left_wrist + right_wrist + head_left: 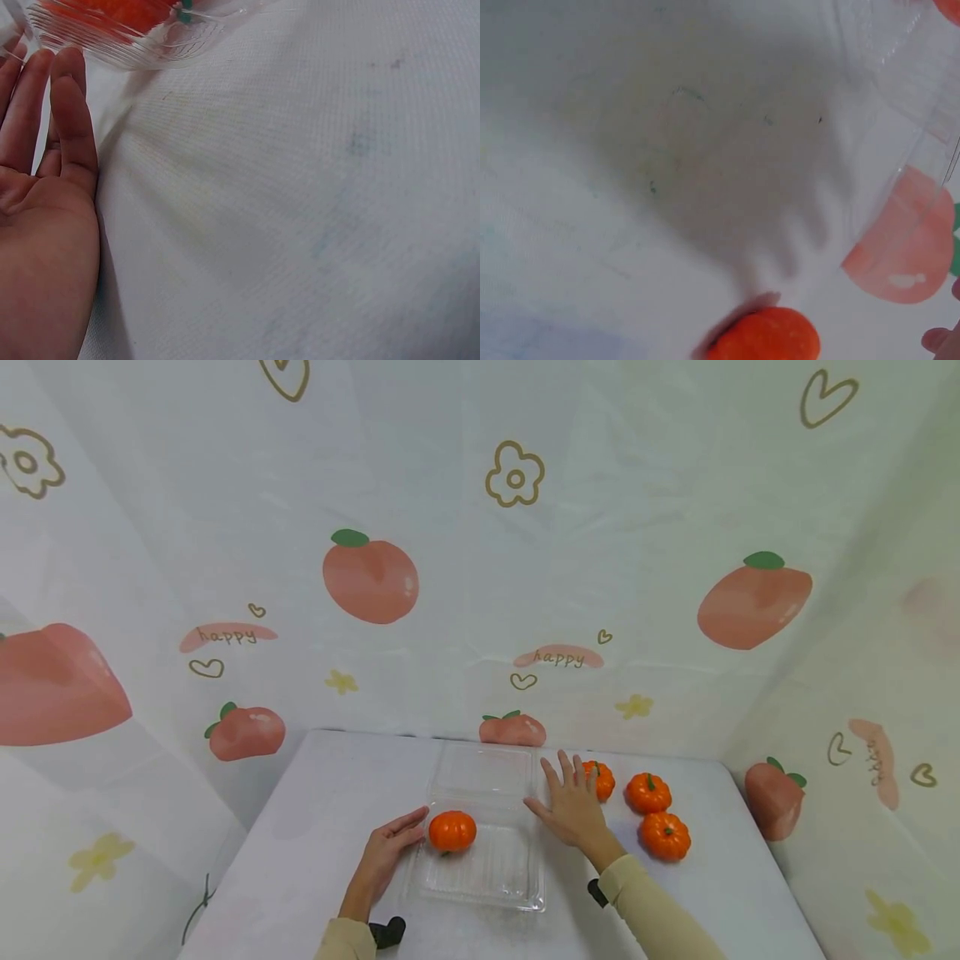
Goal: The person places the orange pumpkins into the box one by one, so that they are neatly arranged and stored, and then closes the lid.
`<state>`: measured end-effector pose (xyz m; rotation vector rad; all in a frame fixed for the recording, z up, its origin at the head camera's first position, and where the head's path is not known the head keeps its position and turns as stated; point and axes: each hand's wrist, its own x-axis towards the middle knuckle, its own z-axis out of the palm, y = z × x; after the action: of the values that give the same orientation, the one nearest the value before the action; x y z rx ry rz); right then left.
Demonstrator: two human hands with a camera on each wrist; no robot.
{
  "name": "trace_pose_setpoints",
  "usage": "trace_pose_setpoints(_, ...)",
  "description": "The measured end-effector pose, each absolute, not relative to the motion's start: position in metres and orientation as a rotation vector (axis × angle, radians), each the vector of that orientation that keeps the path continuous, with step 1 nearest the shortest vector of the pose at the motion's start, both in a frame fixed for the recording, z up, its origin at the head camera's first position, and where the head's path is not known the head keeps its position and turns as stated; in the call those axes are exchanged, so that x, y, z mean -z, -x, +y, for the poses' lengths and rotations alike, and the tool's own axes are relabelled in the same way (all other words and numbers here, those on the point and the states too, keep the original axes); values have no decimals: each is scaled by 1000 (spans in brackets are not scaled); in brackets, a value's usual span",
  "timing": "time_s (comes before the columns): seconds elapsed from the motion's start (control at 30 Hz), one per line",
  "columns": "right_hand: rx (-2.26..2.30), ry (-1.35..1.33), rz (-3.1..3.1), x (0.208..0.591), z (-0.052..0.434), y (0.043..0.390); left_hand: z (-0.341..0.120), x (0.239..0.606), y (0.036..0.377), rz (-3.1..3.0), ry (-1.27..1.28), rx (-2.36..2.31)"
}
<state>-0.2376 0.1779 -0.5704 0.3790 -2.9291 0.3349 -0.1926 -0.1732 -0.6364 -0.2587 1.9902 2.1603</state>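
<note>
A clear plastic clamshell box (pixel 487 893) lies unfolded on the table, its lid (pixel 483 770) tipped back toward the wall. Inside the base, at its left, sits an orange mini pumpkin (pixel 452 832). My left hand (pixel 382 857) is at the box's left side with fingers extended; in the left wrist view the fingertips (pixel 71 56) come up to the ridged plastic wall. Spread wide, my right hand (pixel 573 810) hovers right of the box and holds nothing. Just beyond its fingers is a second pumpkin (pixel 600 782), which the hand partly covers.
Two more orange pumpkins, a rear one (pixel 648 793) and a front one (pixel 665 837), stand close together at the right of the white-covered table (pixel 300 860). A white curtain (pixel 450 652) printed with fruit closes off the back and sides.
</note>
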Motion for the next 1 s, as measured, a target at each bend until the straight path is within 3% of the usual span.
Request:
trace_pose_setpoints(0.67,-407,-242,-3017,566,235,260,-174,635,194,2011,261,-2136)
trace_pose_setpoints(1.0,-721,-51,-3103,573,250,269,-172,633,192,2015,266,-2135)
